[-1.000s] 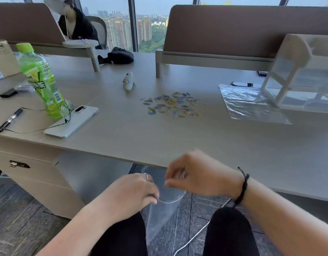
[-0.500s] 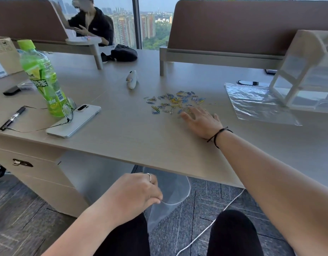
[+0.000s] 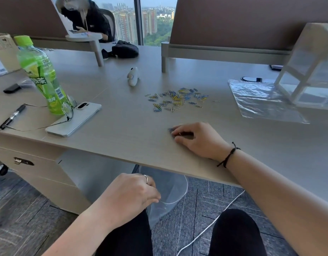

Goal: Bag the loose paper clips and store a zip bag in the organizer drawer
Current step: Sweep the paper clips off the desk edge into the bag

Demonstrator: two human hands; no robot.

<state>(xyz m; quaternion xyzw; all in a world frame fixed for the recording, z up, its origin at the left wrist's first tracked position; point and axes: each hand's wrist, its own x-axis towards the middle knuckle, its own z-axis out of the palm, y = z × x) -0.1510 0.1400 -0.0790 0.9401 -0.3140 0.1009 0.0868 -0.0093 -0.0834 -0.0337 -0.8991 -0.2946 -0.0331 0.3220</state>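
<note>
Loose coloured paper clips (image 3: pixel 176 100) lie scattered in the middle of the desk (image 3: pixel 122 137). My right hand (image 3: pixel 198 139) rests on the desk nearer the front edge, fingers curled over a small bunch of clips that is mostly hidden under them. Below the desk edge my left hand (image 3: pixel 130 194) pinches the rim of a clear zip bag (image 3: pixel 168 193), whose mouth hangs open. A second clear zip bag (image 3: pixel 261 100) lies flat at the right, partly under the white organizer with clear drawers (image 3: pixel 311 67).
A green bottle (image 3: pixel 41 74), glasses (image 3: pixel 67 109), a white phone (image 3: pixel 74 119) and a black pen (image 3: pixel 11 117) sit at the left. A small white device (image 3: pixel 133 77) lies behind the clips. A person sits at the far desk. A white cable crosses the floor.
My right hand went from beside the bag up to the clip pile, then drew back toward the front edge with clips under its fingers. My left hand kept hold of the bag.
</note>
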